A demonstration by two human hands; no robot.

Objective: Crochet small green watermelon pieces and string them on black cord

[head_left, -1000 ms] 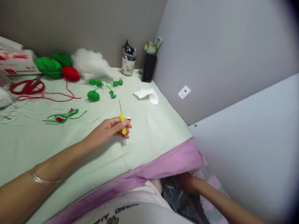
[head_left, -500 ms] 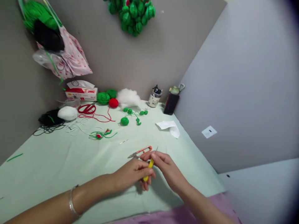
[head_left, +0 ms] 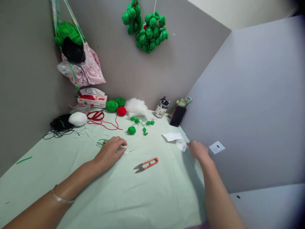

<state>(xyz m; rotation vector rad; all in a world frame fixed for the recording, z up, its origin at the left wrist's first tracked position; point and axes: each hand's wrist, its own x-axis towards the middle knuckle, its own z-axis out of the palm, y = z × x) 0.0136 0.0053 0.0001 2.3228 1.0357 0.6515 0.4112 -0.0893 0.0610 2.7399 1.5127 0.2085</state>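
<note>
Needle [head_left: 130, 151]; long axis slanting rightward and away; left fingers [head_left: 121, 142] parted, released; right fingers [head_left: 192, 145], cannot tell

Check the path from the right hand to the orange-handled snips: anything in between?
The lower end of the white sheet lies between the right hand and the snips, close to the hand. It looks thin, so likely little hindrance; nothing else visible intervenes.

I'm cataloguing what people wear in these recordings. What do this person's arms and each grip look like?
The left arm wears a thin, silvery bracelet; the right arm shows none. No sleeves show; the left grip and right grip are ungloved.
</note>
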